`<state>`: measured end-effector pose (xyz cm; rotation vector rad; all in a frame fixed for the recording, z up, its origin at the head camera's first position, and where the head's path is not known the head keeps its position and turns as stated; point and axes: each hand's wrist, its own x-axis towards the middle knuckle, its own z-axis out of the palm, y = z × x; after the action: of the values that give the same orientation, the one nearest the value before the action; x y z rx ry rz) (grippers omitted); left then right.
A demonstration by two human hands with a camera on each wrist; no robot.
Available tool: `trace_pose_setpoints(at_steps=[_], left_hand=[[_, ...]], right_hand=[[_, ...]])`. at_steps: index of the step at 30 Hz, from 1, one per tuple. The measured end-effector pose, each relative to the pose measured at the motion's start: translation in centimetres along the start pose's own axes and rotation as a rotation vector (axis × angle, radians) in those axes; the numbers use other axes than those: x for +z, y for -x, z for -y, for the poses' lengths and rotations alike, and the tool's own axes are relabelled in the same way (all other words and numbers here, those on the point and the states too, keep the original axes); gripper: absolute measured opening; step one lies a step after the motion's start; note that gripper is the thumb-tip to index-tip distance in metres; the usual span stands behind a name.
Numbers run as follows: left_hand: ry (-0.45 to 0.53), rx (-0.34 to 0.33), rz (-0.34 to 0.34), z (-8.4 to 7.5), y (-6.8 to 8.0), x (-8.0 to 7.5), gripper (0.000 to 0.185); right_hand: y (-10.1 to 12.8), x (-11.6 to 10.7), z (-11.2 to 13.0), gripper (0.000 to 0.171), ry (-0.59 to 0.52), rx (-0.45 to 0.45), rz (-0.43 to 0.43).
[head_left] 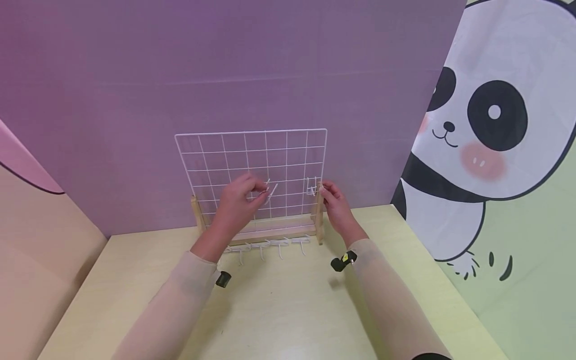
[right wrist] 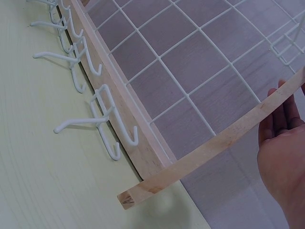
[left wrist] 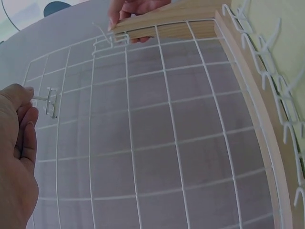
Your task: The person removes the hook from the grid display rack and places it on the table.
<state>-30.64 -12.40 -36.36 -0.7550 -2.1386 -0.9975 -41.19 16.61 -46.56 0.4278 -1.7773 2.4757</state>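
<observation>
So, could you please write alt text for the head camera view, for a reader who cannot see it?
A person's left hand pinches a white wire hook against an upright white wire grid in a wooden stand, while the right hand touches the grid's right edge near a second hook. More hooks lie on the pale table before the stand.

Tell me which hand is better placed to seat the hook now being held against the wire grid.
Left, probably. The left hand already pinches a white hook against the wire grid. The right hand is at the wooden post on the grid's right edge, beside another hook already on the grid.
</observation>
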Motion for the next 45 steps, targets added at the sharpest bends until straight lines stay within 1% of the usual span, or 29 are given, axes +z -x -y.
trace_pose_setpoints(at_steps=[8, 12, 16, 21, 23, 29, 31, 35, 38, 45], left_hand=[[-0.074, 0.019, 0.069, 0.9, 1.4, -1.2, 0.008], [-0.079, 0.039, 0.077, 1.4, 2.2, -1.5, 0.014], [-0.080, 0.021, 0.094, 1.8, 3.0, -1.9, 0.014], [-0.104, 0.009, 0.135, 2.3, 4.0, -2.3, 0.013], [-0.115, 0.016, 0.148, 2.5, 4.4, -2.5, 0.014], [-0.128, 0.046, 0.157, 3.4, 5.7, -3.0, 0.021], [-0.131, 0.040, 0.165, 3.7, 6.1, -3.1, 0.021], [-0.134, -0.003, 0.188, 4.4, 7.1, -3.4, 0.019], [-0.136, -0.022, 0.200, 4.8, 7.9, -3.6, 0.019], [-0.141, -0.024, 0.187, 5.6, 9.6, -3.9, 0.024]], right_hand=[[-0.1, -0.1, -0.1, 0.019, -0.008, -0.016, -0.009], [-0.2, -0.2, 0.0, 0.018, -0.009, -0.012, -0.017], [-0.3, -0.2, -0.1, 0.017, -0.008, 0.000, -0.021], [-0.4, -0.4, -0.2, 0.016, -0.004, 0.000, -0.019], [-0.4, -0.4, -0.2, 0.016, -0.006, 0.000, -0.018], [-0.2, -0.2, 0.0, 0.017, -0.009, 0.009, -0.023], [-0.2, -0.2, 0.1, 0.018, -0.005, 0.009, -0.024], [-0.2, -0.1, 0.0, 0.018, -0.014, 0.005, -0.027], [-0.2, 0.0, -0.1, 0.018, -0.025, -0.004, -0.026], [-0.1, 0.0, -0.3, 0.024, -0.040, -0.019, -0.010]])
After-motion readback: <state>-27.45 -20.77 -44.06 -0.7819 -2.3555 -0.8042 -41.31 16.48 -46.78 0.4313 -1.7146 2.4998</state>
